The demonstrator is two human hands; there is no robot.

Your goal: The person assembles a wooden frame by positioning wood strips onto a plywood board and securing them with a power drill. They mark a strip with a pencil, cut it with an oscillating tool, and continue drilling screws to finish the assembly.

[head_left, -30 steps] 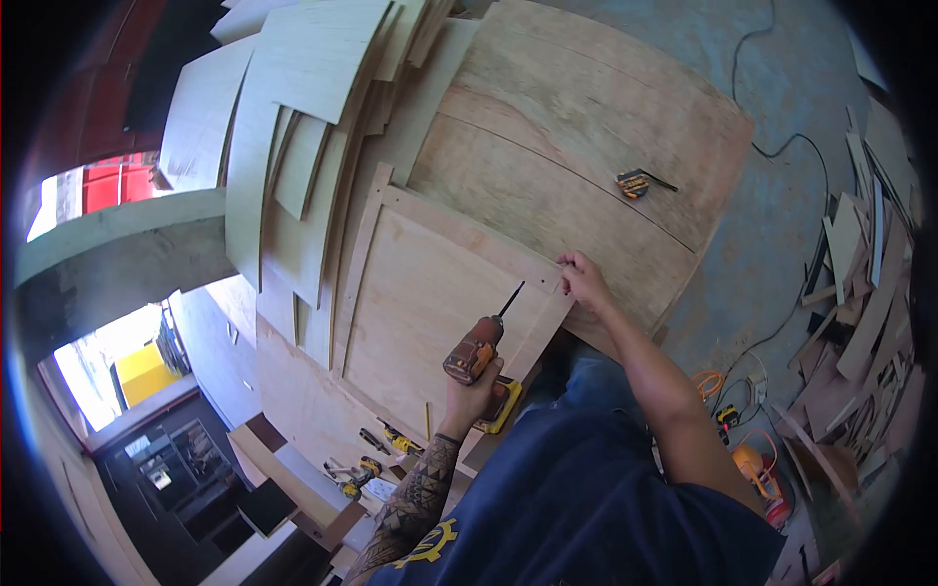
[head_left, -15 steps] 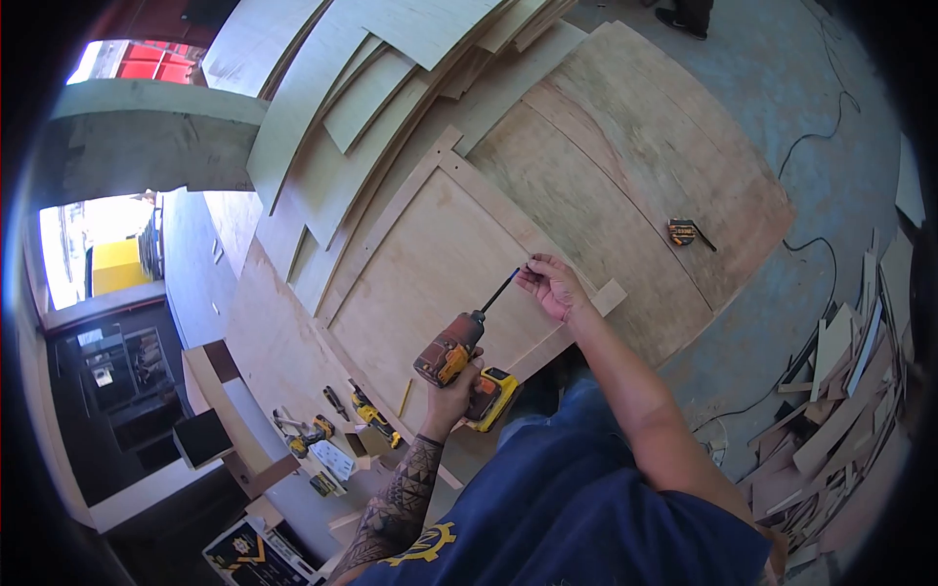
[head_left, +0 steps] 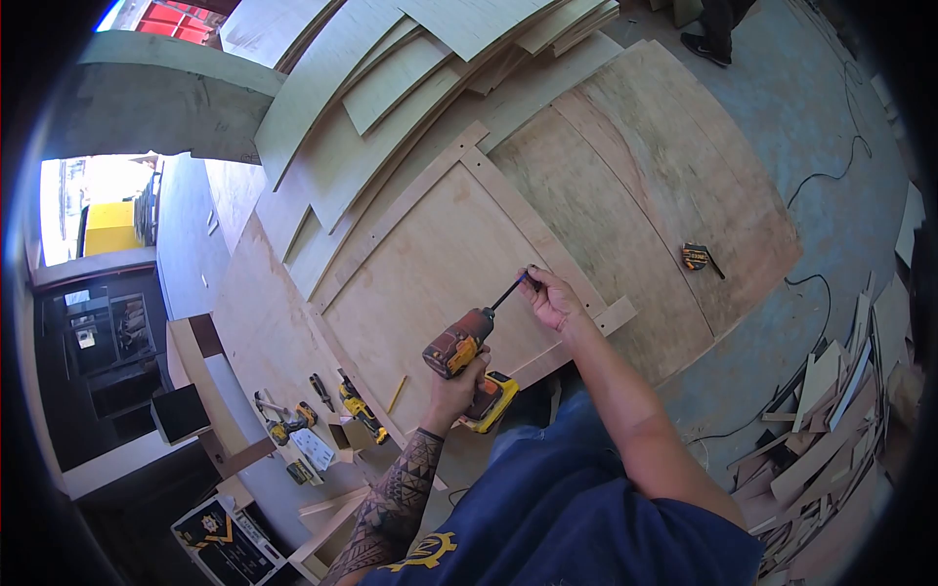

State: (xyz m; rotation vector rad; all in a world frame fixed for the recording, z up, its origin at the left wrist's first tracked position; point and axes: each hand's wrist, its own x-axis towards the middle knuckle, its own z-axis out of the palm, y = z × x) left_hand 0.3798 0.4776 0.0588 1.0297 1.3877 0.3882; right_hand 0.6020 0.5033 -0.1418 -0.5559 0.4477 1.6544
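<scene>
My left hand (head_left: 456, 393) is wrapped round the grip of a cordless drill (head_left: 457, 344) with a yellow battery (head_left: 491, 402) at its base. A long dark bit (head_left: 504, 296) points from the drill up and to the right. At the bit's far end, my right hand (head_left: 554, 300) is closed in a pinch, the fingers touching the tip. Something small and dark shows between these fingertips, too small to name. Both hands are above a plywood panel (head_left: 420, 264) edged with flat wooden strips (head_left: 523, 220), some with dark holes.
A tape measure (head_left: 695, 257) lies on the plywood sheet (head_left: 645, 186) to the right. Plywood sheets (head_left: 391, 127) are stacked at the back. Another drill (head_left: 360, 410) and a pencil (head_left: 398, 393) lie left. Offcuts (head_left: 831, 420) pile up at right; a person's shoe (head_left: 705, 49) shows behind.
The camera view has shifted, so the panel and tools sit elsewhere in the picture. My right fingers have turned slightly and remain at the bit's tip; my left hand still holds the drill.
</scene>
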